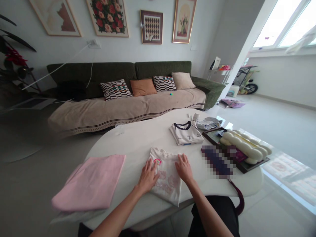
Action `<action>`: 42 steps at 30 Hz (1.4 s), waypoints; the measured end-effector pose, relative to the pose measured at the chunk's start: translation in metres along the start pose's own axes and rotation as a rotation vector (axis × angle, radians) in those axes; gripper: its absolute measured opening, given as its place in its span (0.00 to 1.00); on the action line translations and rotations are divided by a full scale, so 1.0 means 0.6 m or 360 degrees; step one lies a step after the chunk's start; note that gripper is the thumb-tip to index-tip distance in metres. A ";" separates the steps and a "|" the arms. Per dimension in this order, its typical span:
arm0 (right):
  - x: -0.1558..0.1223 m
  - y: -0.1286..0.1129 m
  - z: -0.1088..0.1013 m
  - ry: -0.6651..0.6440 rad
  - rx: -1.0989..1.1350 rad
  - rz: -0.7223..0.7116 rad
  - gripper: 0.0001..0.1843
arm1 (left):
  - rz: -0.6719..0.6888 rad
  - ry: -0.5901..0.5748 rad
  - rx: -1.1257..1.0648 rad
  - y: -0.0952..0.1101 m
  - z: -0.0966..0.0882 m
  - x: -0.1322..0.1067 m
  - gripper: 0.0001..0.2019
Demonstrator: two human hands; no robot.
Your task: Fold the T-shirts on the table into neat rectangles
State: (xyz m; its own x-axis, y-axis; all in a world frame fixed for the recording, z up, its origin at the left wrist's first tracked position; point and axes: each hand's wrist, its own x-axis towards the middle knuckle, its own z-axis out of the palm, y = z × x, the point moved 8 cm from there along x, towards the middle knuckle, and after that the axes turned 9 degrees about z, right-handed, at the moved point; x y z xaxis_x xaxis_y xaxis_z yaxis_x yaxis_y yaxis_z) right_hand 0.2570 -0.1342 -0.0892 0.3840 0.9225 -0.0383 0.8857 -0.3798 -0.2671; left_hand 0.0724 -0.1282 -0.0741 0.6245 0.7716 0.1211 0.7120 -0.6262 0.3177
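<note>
A folded white shirt with a pink print and a small rainbow patch (166, 173) lies at the near edge of the white oval table (138, 140). My left hand (148, 176) rests flat on its left part, fingers stretched out. My right hand (184, 168) lies flat on its right part, fingers spread. Neither hand holds anything. Behind it sits a folded white jersey with a dark collar (186, 132).
A folded pink cloth (91, 182) lies on the table's left end. At the right stands a dark tray (247, 164) bearing a cream ribbed cushion (247, 144). A green sofa with patterned pillows (128, 89) runs along the wall behind.
</note>
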 end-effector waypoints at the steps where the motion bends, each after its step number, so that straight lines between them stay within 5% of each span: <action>1: 0.002 0.004 0.007 0.0005 0.0000 0.0052 0.27 | -0.0035 -0.0066 0.0005 -0.015 0.015 0.002 0.27; 4: 0.007 0.005 0.019 -0.0001 0.0016 0.0105 0.28 | -0.0012 -0.0179 -0.0054 -0.032 0.039 0.007 0.28; 9: -0.002 0.032 -0.011 0.0081 0.0114 0.0170 0.29 | -0.0288 0.0008 -0.0115 -0.057 0.000 0.010 0.26; 14: -0.098 0.052 0.018 0.0069 0.0497 0.0165 0.24 | -0.0597 0.0032 -0.0387 -0.065 0.018 -0.046 0.25; 18: -0.152 0.047 0.051 0.0120 0.0861 0.0187 0.24 | -0.0767 0.0132 -0.1094 -0.071 0.056 -0.107 0.28; 24: -0.151 0.044 0.073 -0.0715 0.1605 0.0446 0.21 | -0.1189 0.0013 -0.2451 -0.027 0.086 -0.166 0.36; 28: -0.156 0.053 0.034 -0.0955 0.2101 0.0482 0.23 | -0.1343 0.0020 -0.2854 0.022 0.051 -0.169 0.45; 32: -0.146 0.079 -0.025 -0.1002 0.2295 0.0740 0.33 | -0.1059 -0.0080 -0.2992 0.077 -0.010 -0.112 0.44; 35: -0.096 0.097 -0.091 -0.0948 0.2205 0.0756 0.33 | -0.0829 -0.0271 -0.2981 0.106 -0.046 -0.027 0.34; 39: 0.041 0.110 -0.184 -0.0804 0.2001 0.0471 0.22 | -0.0649 -0.0346 -0.2880 0.105 -0.075 0.140 0.25; 42: 0.166 0.128 -0.244 -0.0524 0.1871 0.0271 0.19 | -0.0568 -0.0235 -0.2732 0.091 -0.086 0.278 0.26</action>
State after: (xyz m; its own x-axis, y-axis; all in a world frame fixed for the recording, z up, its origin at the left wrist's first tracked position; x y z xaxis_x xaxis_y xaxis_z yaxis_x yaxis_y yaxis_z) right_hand 0.4016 -0.0813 0.0277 0.2367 0.9052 -0.3529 -0.0080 -0.3613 -0.9324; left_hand 0.1987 -0.0280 0.0120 0.6182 0.7555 -0.2167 -0.2436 0.4463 0.8611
